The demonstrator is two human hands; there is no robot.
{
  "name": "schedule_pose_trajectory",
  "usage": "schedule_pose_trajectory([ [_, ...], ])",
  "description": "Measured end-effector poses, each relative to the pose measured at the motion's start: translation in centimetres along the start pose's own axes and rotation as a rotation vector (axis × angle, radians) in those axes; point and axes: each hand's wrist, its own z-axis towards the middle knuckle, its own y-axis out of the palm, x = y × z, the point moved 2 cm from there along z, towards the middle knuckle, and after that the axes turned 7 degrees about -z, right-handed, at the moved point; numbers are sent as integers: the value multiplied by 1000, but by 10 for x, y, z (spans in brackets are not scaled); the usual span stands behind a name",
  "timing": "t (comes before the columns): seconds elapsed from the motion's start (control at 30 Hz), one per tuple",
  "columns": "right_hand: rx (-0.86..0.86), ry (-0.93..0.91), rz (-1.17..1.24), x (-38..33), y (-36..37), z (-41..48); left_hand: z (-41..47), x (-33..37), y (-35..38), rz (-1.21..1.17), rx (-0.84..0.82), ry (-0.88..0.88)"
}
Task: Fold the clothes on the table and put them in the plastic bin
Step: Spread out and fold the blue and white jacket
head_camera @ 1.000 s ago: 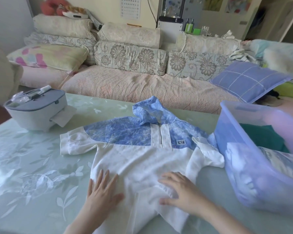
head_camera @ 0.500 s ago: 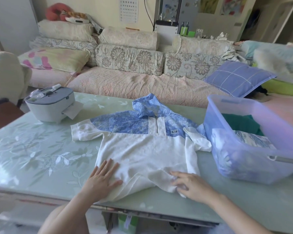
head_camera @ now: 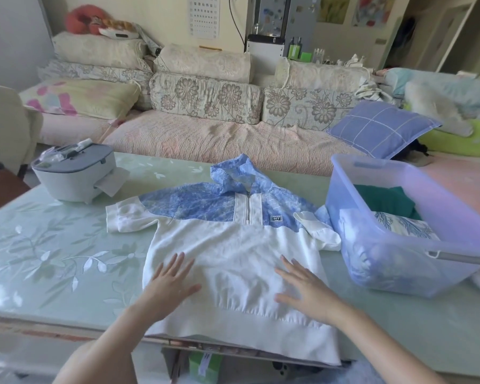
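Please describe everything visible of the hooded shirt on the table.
The hooded shirt lies spread front up on the table. Blue patterned hood and shoulders, white body and short sleeves, short zip. Its hem hangs over the near edge. Left hand and right hand rest flat on it; one sleeve touches the plastic bin.

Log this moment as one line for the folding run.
hoodie: unfolded, face up on table, hem over near edge | left grip: flat on hoodie | right grip: flat on hoodie | plastic bin: holds clothes
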Motion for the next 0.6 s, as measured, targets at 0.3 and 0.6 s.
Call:
schedule_pose_trajectory([
  [0.3, -165, 105, -173, 17, 38, 17, -9, 0, 18, -17, -3, -104],
  [0.6, -167, -58, -158, -14, 29, 34, -4, -37, -13, -237, 340, -344],
])
